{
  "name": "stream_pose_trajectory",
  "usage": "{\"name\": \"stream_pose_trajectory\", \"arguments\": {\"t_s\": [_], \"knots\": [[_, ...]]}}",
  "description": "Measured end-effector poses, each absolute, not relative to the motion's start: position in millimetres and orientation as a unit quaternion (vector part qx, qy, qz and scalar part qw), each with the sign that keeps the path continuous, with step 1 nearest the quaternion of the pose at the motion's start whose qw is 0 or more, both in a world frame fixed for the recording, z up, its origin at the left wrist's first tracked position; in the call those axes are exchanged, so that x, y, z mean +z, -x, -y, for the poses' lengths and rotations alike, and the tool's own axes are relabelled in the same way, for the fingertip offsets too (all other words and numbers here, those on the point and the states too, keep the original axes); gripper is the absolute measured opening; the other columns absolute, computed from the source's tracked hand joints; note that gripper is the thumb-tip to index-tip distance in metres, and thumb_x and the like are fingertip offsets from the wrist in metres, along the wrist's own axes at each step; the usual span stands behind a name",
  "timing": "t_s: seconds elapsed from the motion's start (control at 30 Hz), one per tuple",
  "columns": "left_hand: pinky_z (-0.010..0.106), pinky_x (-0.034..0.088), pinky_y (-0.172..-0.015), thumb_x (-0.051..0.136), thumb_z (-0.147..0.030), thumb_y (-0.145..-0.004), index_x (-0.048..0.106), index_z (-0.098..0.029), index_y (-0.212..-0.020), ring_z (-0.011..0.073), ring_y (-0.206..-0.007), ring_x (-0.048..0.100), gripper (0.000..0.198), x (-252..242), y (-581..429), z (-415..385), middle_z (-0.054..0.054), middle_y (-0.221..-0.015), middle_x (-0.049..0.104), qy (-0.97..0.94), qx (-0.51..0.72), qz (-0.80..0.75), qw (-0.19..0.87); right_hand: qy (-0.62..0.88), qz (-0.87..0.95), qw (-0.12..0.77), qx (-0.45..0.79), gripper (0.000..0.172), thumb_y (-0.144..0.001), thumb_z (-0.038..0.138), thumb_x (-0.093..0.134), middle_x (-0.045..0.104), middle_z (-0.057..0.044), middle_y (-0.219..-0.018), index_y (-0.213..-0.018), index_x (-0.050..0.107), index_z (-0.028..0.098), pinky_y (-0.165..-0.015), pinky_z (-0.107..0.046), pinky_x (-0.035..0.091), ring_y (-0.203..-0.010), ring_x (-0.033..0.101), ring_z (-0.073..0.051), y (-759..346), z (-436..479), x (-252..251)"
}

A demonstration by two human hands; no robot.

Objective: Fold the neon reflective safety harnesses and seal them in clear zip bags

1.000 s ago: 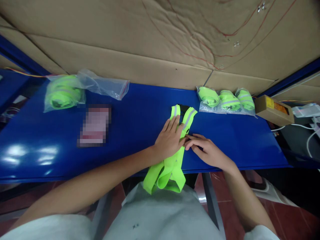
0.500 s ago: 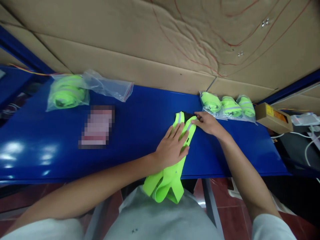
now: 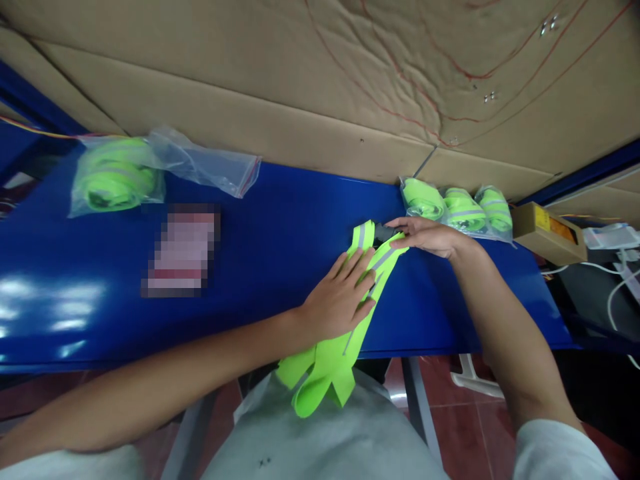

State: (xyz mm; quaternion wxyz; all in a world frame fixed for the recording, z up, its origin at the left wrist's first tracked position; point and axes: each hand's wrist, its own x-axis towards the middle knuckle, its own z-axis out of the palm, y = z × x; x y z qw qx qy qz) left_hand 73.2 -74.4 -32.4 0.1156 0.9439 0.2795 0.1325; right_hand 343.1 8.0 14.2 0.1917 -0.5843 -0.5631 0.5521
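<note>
A neon yellow-green reflective strap (image 3: 367, 320) with grey stripes lies in layers on the blue table, and its loops hang over the front edge. My left hand (image 3: 340, 293) rests flat across the layers with its fingers stretched out. At the strap's far end sits a black buckle (image 3: 384, 233). There my right hand (image 3: 423, 237) has its thumb on the strap and its fingers over the buckle, closed on that end. The fingers and the strap hide part of the buckle.
On the blue table (image 3: 270, 267), a bagged rolled strap (image 3: 117, 175) and a clear zip bag (image 3: 205, 163) lie back left. A pixelated pinkish item (image 3: 183, 250) is nearer. Several bagged rolls (image 3: 465, 210) and a cardboard box (image 3: 547, 233) stand back right. A cardboard wall (image 3: 250, 80) rises behind.
My right hand has shifted slightly right with the buckle end, and its fingers now reach over the buckle. My left hand stays flat on the strap. The camera view has shifted a little.
</note>
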Motion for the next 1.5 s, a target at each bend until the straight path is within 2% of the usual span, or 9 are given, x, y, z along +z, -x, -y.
{"name": "stream_pose_trajectory", "arguments": {"t_s": [0.3,0.4,0.5,0.67,0.87,1.03,1.13,1.3,1.5], "knots": [[0.056,0.015,-0.130,0.035,-0.025,-0.105,0.038,-0.003,-0.155,0.0360,-0.159,0.010,0.055,-26.9,-85.3,88.3,0.023,-0.169,0.019,-0.937,0.087,-0.317,0.118,0.635,0.594,0.205,0.449,0.031,-0.062,0.032,0.083,0.070,0.000,-0.077,-0.090,0.077,0.022,-0.066,-0.030,0.052,-0.071,0.063,-0.017,-330.2,-14.2,11.0],[0.053,0.014,-0.131,0.036,-0.033,-0.107,0.035,-0.003,-0.157,0.0350,-0.159,0.008,0.058,-30.7,-89.3,87.6,0.023,-0.169,0.017,-0.934,0.110,-0.322,0.107,0.639,0.604,0.219,0.423,0.029,-0.065,0.031,0.078,0.068,0.000,-0.076,-0.092,0.075,0.020,-0.066,-0.030,0.049,-0.071,0.061,-0.017,-327.9,-13.3,8.0],[0.052,0.013,-0.131,0.036,-0.047,-0.107,0.037,-0.003,-0.156,0.0347,-0.160,0.009,0.066,-33.4,-95.6,66.3,0.023,-0.169,0.017,-0.940,0.118,-0.301,0.106,0.657,0.641,0.244,0.314,0.033,-0.068,0.027,0.073,0.069,-0.002,-0.080,-0.099,0.075,0.017,-0.069,-0.033,0.049,-0.072,0.060,-0.019,-326.4,-20.7,6.6],[0.052,0.015,-0.131,0.042,-0.032,-0.103,0.036,0.000,-0.156,0.0360,-0.159,0.012,0.062,-31.7,-119.0,30.6,0.024,-0.169,0.017,-0.918,0.103,-0.360,0.132,0.681,0.672,0.272,0.105,0.034,-0.071,0.019,0.068,0.072,-0.008,-0.092,-0.105,0.075,0.015,-0.082,-0.040,0.051,-0.082,0.063,-0.024,-319.3,-46.2,8.1],[0.061,0.011,-0.129,0.040,-0.051,-0.104,0.032,-0.006,-0.160,0.0387,-0.159,0.010,0.072,-32.6,-121.5,40.5,0.023,-0.170,0.016,-0.901,0.137,-0.391,0.126,0.676,0.662,0.279,0.162,0.034,-0.072,0.018,0.071,0.071,-0.006,-0.092,-0.105,0.075,0.016,-0.086,-0.041,0.052,-0.085,0.064,-0.024,-329.4,-58.2,3.4],[0.062,0.014,-0.128,0.041,-0.034,-0.103,0.031,-0.011,-0.160,0.0379,-0.160,0.011,0.063,-29.7,-108.8,50.3,0.019,-0.171,0.016,-0.911,0.138,-0.365,0.133,0.654,0.588,0.300,0.370,0.039,-0.065,0.023,0.078,0.071,-0.004,-0.089,-0.103,0.074,0.016,-0.080,-0.039,0.054,-0.079,0.064,-0.020,-343.5,-60.9,3.3],[0.060,0.013,-0.128,0.045,-0.030,-0.099,0.030,-0.009,-0.160,0.0387,-0.160,0.009,0.066,-30.3,-106.7,52.6,0.020,-0.171,0.012,-0.913,0.147,-0.358,0.129,0.653,0.576,0.300,0.390,0.041,-0.063,0.023,0.079,0.072,-0.004,-0.088,-0.103,0.074,0.015,-0.079,-0.039,0.054,-0.076,0.063,-0.019,-343.3,-61.4,2.6],[0.058,0.012,-0.129,0.044,-0.030,-0.099,0.031,-0.004,-0.159,0.0389,-0.159,0.010,0.067,-32.4,-107.5,53.0,0.022,-0.170,0.013,-0.918,0.134,-0.351,0.124,0.655,0.659,0.308,0.206,0.040,-0.071,0.019,0.070,0.074,-0.006,-0.094,-0.111,0.074,0.016,-0.083,-0.042,0.055,-0.080,0.065,-0.022,-332.1,-49.6,-3.2],[0.056,0.013,-0.130,0.039,-0.033,-0.103,0.029,-0.006,-0.161,0.0362,-0.159,0.014,0.065,-31.5,-105.7,56.9,0.021,-0.170,0.017,-0.918,0.122,-0.357,0.125,0.595,0.743,0.305,-0.027,0.033,-0.082,0.016,0.061,0.072,-0.010,-0.109,-0.114,0.071,0.018,-0.096,-0.046,0.055,-0.103,0.067,-0.029,-316.0,-25.0,-9.6]]}}
